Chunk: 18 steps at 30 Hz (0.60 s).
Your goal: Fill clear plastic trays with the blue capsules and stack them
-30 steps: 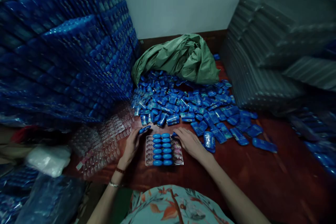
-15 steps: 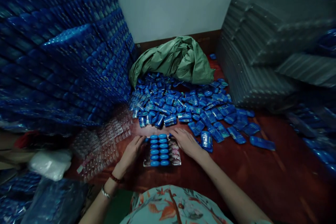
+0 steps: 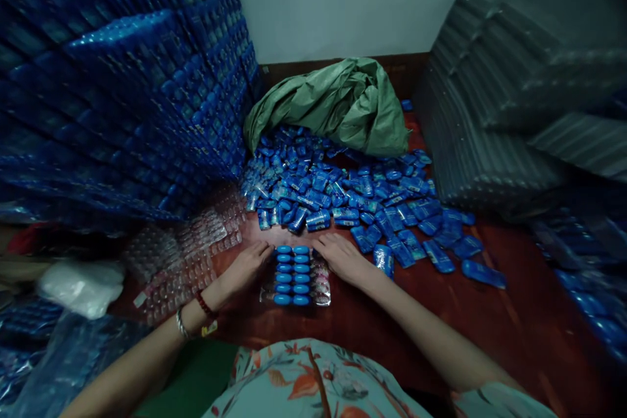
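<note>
In front of me lies a clear plastic blister tray point(image 3: 321, 297), its two middle columns filled with blue oval pieces point(image 3: 292, 279). The outer columns show bare, see-through pockets along their lower part. My left hand point(image 3: 251, 260) is at the tray's upper left corner with its fingers drawn together; what they hold, if anything, is hidden. At the upper right corner my right hand point(image 3: 341, 257) has its fingers bent close together, and their tips are too dim to show what is in them. Loose blue packets point(image 3: 343, 196) are heaped just beyond the tray.
A green sack point(image 3: 337, 104) lies behind the heap. Tall stacks of filled blue packs point(image 3: 147, 91) rise on the left, and dark grey trays point(image 3: 499, 78) are piled on the right. Empty clear blister sheets point(image 3: 189, 255) overlap on the red table point(image 3: 416, 333) at left.
The whole view has shifted slightly. Both hands stay by the tray's upper corners; the bits of blue seen at the fingertips before are no longer distinct. The left forearm has swung outward.
</note>
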Tool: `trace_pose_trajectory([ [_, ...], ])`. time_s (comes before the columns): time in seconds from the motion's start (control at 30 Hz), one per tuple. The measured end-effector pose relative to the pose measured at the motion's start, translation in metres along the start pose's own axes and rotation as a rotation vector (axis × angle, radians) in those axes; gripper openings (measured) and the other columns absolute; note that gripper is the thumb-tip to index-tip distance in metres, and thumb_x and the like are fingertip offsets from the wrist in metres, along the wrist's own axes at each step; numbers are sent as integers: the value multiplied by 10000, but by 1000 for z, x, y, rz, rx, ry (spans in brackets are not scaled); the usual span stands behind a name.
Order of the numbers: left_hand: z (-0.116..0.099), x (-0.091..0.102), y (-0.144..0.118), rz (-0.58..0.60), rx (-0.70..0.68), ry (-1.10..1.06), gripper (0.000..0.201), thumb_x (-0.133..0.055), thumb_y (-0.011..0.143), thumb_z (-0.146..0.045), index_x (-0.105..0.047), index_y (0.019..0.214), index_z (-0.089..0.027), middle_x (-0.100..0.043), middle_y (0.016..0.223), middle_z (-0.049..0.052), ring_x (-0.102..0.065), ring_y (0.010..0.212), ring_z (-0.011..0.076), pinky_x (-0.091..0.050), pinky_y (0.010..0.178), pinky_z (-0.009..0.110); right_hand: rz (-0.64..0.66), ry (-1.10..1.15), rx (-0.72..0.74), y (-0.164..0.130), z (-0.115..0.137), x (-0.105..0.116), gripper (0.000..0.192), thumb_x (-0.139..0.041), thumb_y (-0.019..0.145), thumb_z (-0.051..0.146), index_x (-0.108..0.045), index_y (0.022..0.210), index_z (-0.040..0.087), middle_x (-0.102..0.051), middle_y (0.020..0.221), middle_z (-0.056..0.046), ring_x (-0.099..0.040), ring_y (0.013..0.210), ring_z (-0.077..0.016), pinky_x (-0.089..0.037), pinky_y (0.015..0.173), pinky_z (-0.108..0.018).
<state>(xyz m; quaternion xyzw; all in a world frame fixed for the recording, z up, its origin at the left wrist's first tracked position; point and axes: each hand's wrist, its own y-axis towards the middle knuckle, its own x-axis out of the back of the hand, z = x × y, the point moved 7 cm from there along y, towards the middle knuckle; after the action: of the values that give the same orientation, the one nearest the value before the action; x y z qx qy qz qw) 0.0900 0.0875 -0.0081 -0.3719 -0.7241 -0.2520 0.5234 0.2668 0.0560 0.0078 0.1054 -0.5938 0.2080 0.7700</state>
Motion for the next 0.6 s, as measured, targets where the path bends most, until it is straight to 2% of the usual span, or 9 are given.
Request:
trace_pose_trajectory([
  [0.13, 1, -5, -1, 15, 60, -25, 301, -365, 838, -17, -521, 1045, -168, -572, 951, 64, -549, 865, 170, -500, 824, 334, 63, -60, -11, 8, 0, -5, 275, -407, 885, 63, -566, 1093, 146, -609, 1015, -95, -549, 999, -197, -416, 874, -317],
  [0.3, -3, -15, -3, -36, 89, -23, 295, -360, 852, -51, -515, 1082, -154, -576, 1002, 88, -539, 936, 198, -474, 886, 379, 108, -146, 5, 12, 8, -7, 271, -375, 887, 54, -575, 1055, 127, -617, 998, -112, -555, 1000, -218, -409, 888, -328],
  [0.37, 2, -15, -1, -73, 105, -88, 297, -359, 856, -62, -518, 1092, -148, -578, 1029, 94, -539, 952, 198, -467, 894, 380, 127, -169, 10, 12, 11, -6, 284, -352, 885, 42, -581, 1035, 119, -622, 978, -122, -558, 994, -223, -409, 882, -333],
  [0.5, 20, -9, 6, -127, 106, -257, 275, -367, 874, -93, -533, 1084, -159, -599, 992, 61, -561, 861, 156, -484, 811, 306, 149, -148, 4, 12, 9, -4, 276, -352, 886, 48, -575, 1036, 111, -622, 976, -126, -557, 986, -214, -410, 868, -332],
  [0.6, 28, -7, 7, -156, 89, -300, 267, -356, 890, -100, -544, 1072, -149, -599, 989, 68, -565, 841, 153, -481, 779, 293, 142, -124, -6, 11, 6, -3, 263, -377, 879, 59, -562, 1057, 119, -614, 995, -115, -547, 992, -202, -407, 860, -317],
])
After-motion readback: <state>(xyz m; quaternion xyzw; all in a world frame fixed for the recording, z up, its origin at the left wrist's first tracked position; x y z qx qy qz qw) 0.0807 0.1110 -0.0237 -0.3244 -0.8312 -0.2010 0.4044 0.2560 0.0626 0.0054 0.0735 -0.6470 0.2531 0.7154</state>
